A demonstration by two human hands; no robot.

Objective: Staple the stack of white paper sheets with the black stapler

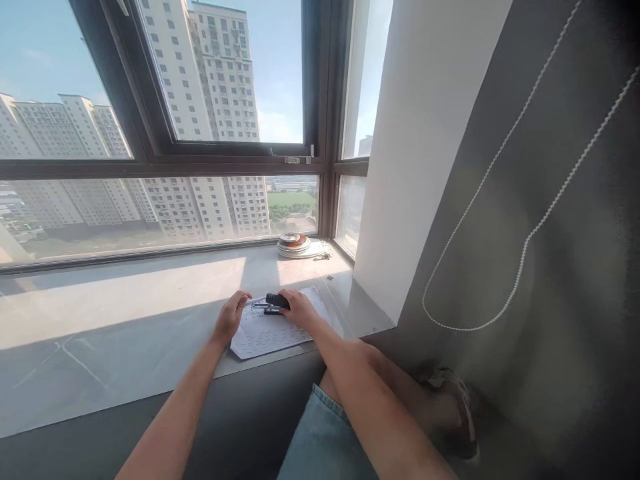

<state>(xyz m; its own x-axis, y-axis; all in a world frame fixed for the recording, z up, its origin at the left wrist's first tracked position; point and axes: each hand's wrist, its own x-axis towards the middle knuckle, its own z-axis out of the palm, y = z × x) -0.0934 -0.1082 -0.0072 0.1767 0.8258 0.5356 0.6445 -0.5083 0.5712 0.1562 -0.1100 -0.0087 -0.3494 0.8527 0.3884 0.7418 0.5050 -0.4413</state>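
A stack of printed paper sheets (270,339) lies on the window sill. My left hand (232,317) is closed at its upper left corner, with thumb and fingers pinching the edge. Over the upper part of the sheets is a black stapler (276,300) with a silver metal rail facing left. My right hand (299,309) grips the stapler's rear end from the right. The rail's front reaches close to the left fingertips; whether it touches the paper edge there, I cannot tell.
Stacked round dishes (294,248) stand in the sill's far corner, with small dark bits (324,256) beside them. A window frame (220,168) rises behind the sill (125,353). A white wall (415,133) and a hanging bead chain (460,220) are to the right.
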